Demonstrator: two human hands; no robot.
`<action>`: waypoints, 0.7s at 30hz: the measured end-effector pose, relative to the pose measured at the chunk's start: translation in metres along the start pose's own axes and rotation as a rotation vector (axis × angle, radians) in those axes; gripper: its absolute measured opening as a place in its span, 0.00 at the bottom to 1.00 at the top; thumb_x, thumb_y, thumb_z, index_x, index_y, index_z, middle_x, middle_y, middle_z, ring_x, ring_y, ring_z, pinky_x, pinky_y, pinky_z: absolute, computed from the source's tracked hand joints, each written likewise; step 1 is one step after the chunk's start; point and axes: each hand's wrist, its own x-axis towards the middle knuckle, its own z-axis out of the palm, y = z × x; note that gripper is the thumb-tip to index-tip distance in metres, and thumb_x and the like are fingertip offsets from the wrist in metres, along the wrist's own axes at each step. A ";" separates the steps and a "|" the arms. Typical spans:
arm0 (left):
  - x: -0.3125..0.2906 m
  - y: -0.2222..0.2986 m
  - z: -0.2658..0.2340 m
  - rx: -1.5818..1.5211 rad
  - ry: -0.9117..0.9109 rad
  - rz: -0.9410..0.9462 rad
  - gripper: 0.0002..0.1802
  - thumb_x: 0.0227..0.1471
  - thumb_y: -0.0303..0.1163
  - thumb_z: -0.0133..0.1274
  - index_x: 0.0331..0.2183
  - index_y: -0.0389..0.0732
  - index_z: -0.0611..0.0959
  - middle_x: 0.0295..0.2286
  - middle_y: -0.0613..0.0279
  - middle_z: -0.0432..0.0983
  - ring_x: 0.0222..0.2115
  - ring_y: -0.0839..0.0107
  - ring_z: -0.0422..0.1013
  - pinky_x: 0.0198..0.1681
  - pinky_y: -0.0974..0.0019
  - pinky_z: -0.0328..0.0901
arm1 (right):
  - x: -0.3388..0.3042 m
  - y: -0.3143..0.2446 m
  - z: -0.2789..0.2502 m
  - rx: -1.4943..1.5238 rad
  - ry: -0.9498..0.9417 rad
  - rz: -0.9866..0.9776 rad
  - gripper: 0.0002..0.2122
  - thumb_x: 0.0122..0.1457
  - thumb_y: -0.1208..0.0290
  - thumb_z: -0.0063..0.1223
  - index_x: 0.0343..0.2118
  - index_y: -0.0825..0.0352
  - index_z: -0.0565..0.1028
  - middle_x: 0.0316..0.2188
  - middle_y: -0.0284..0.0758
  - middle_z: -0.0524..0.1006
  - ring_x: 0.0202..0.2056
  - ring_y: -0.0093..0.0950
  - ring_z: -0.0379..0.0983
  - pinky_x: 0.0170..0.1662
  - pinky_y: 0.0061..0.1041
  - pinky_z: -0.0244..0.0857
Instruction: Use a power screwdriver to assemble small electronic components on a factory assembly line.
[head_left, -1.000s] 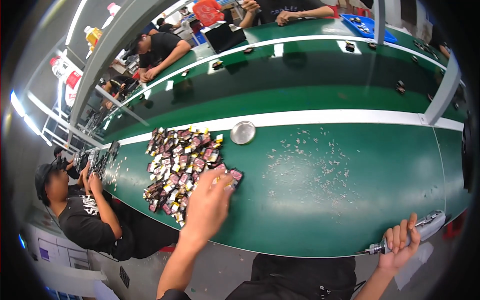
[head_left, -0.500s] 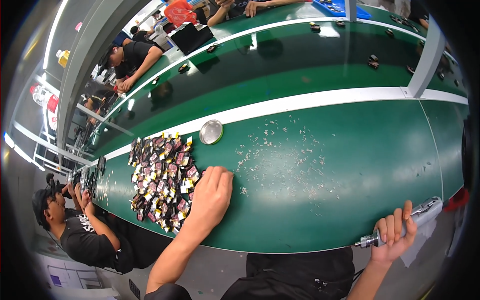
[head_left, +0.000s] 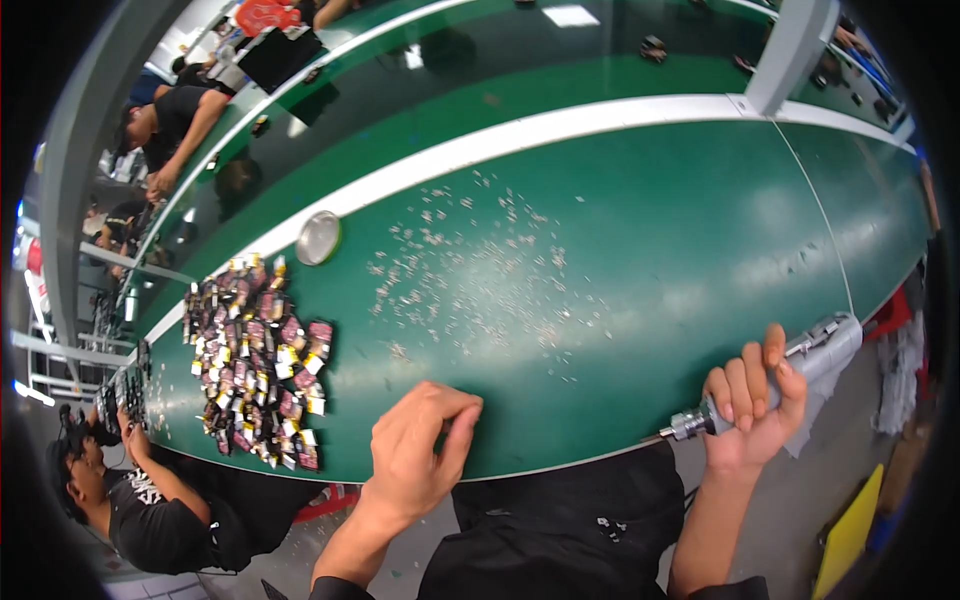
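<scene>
My left hand (head_left: 420,445) is curled closed over the front edge of the green bench (head_left: 690,250); whatever its fingertips may hold is hidden. To its left lies a heap of small black parts (head_left: 255,360) with white, yellow and pinkish faces. Farther back, many tiny silvery pieces (head_left: 480,280) are scattered across the bench, too small to name. My right hand (head_left: 750,410) is wrapped round a grey electric screwdriver (head_left: 825,350) at the right front edge. Its silver chuck (head_left: 685,424) and thin bit point left, just above the bench edge.
A shallow round tin (head_left: 319,238) stands behind the heap, near the white rail (head_left: 560,124). Beyond the rail runs a dark green belt with a few small parts on it. A grey post (head_left: 790,55) rises at the back right. A co-worker (head_left: 150,500) sits at the left.
My left hand has moved from the heap's right side toward the front edge. The whole view has shifted, so the bench sits farther left and higher. My right hand keeps hold of the screwdriver.
</scene>
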 end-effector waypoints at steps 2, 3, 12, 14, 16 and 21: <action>-0.005 0.010 0.013 -0.198 -0.004 -0.010 0.09 0.42 0.12 0.57 0.28 0.31 0.77 0.24 0.53 0.77 0.23 0.65 0.73 0.25 0.69 0.67 | -0.002 0.002 0.011 -0.011 -0.035 0.014 0.03 0.59 0.74 0.40 0.32 0.65 0.61 0.12 0.28 0.58 0.11 0.20 0.56 0.21 0.22 0.55; -0.007 0.015 0.016 -0.213 -0.012 -0.015 0.09 0.42 0.12 0.57 0.28 0.31 0.77 0.24 0.53 0.77 0.23 0.65 0.73 0.25 0.69 0.67 | -0.003 0.004 0.020 -0.023 -0.022 0.012 0.03 0.59 0.74 0.40 0.32 0.65 0.61 0.12 0.28 0.58 0.11 0.20 0.56 0.21 0.22 0.55; -0.025 0.047 0.051 -1.202 -0.037 -0.376 0.08 0.56 0.23 0.49 0.28 0.27 0.77 0.24 0.49 0.76 0.24 0.66 0.72 0.27 0.69 0.68 | -0.019 0.017 0.060 0.143 -0.140 -0.047 0.04 0.60 0.72 0.42 0.32 0.64 0.61 0.12 0.28 0.61 0.12 0.21 0.57 0.21 0.24 0.56; -0.025 0.054 0.052 -1.263 -0.045 -0.421 0.09 0.57 0.24 0.49 0.29 0.27 0.77 0.24 0.49 0.75 0.24 0.66 0.71 0.27 0.68 0.68 | -0.020 0.017 0.060 0.098 -0.163 -0.052 0.04 0.60 0.71 0.40 0.33 0.65 0.61 0.12 0.29 0.61 0.12 0.21 0.57 0.22 0.24 0.56; -0.025 0.056 0.054 -1.285 -0.021 -0.421 0.11 0.58 0.26 0.47 0.29 0.27 0.76 0.24 0.51 0.74 0.24 0.66 0.71 0.28 0.66 0.68 | -0.020 0.022 0.055 0.101 -0.180 -0.045 0.04 0.61 0.71 0.40 0.33 0.65 0.61 0.12 0.29 0.61 0.12 0.21 0.57 0.22 0.25 0.56; -0.025 0.054 0.055 -1.323 -0.052 -0.434 0.11 0.60 0.27 0.45 0.28 0.28 0.75 0.23 0.52 0.73 0.24 0.66 0.70 0.29 0.65 0.68 | -0.021 0.024 0.054 0.103 -0.134 -0.054 0.04 0.61 0.71 0.39 0.33 0.65 0.61 0.13 0.29 0.61 0.12 0.21 0.58 0.23 0.25 0.56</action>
